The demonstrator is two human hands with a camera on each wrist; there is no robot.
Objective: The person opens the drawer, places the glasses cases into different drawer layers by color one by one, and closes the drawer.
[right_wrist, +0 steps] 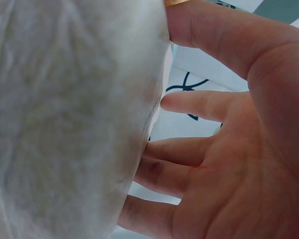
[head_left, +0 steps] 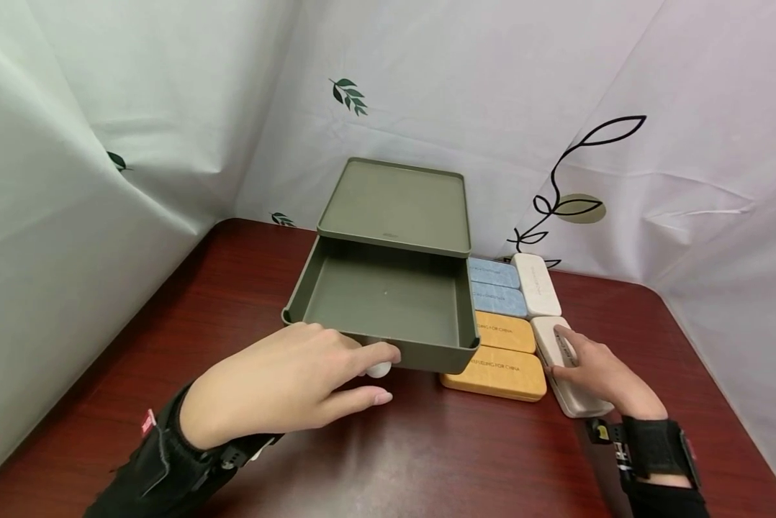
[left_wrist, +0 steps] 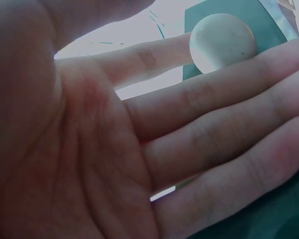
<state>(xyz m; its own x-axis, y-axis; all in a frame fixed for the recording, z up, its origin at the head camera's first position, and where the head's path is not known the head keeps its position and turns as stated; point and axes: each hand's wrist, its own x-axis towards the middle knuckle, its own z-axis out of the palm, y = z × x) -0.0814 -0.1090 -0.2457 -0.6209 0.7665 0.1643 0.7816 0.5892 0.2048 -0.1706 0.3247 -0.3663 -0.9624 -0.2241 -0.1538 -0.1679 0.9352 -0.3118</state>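
Observation:
An olive-green drawer [head_left: 388,295] stands pulled out beneath its flat top [head_left: 397,205]. My left hand [head_left: 291,378] is at the drawer front, fingers reaching toward a round white knob [head_left: 379,370]. In the left wrist view the knob [left_wrist: 222,44] sits between the index and middle fingers, both fairly straight, with the thumb apart. On the right, my right hand [head_left: 605,374] rests its fingertips on a cream glasses case [head_left: 572,388] lying on the table. Close up in the right wrist view, the case [right_wrist: 70,119] meets fairly straight, spread fingers [right_wrist: 199,104].
Beside the drawer lie two yellow cases [head_left: 498,374] and two blue cases [head_left: 497,298]. A white case [head_left: 537,284] lies behind the cream one. The dark red table [head_left: 427,453] meets white patterned cloth [head_left: 427,86] at the back and sides.

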